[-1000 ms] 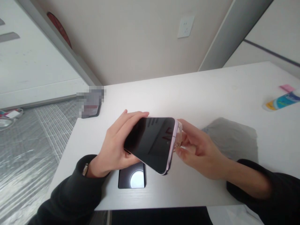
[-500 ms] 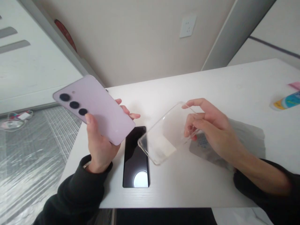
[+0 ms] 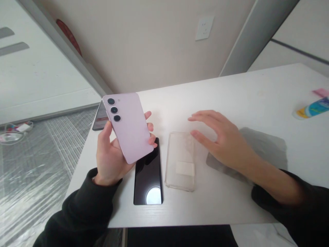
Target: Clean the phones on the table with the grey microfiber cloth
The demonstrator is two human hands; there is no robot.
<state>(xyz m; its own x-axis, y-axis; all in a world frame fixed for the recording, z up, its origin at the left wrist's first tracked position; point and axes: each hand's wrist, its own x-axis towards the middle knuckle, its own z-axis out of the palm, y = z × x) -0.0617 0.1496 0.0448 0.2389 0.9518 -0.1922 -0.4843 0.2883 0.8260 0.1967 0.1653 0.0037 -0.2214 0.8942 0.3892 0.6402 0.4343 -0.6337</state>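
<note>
My left hand point(image 3: 111, 156) grips a pale purple smartphone point(image 3: 131, 130) whose back, with a column of three black lenses, faces me. Beneath it on the white table lies a second phone point(image 3: 148, 178), dark screen up, its top end partly covered by the held one. A clear phone case point(image 3: 181, 151) rests flat just right of that, a small pale rectangle showing at its lower part. Over the case's upper right corner hovers my right hand point(image 3: 218, 137), open, thumb and fingers apart, holding nothing.
Another phone point(image 3: 100, 118) lies at the table's left edge. Under my right forearm is a grey flat item point(image 3: 267, 147), partly hidden. A blue and yellow tube point(image 3: 312, 109) and a pink object point(image 3: 321, 92) sit at far right. Behind the table point(image 3: 164, 103) rises a wall with a socket point(image 3: 205, 28).
My right hand has set the clear case down on the table and let go of it. The purple phone in my left hand has moved right and turned more upright.
</note>
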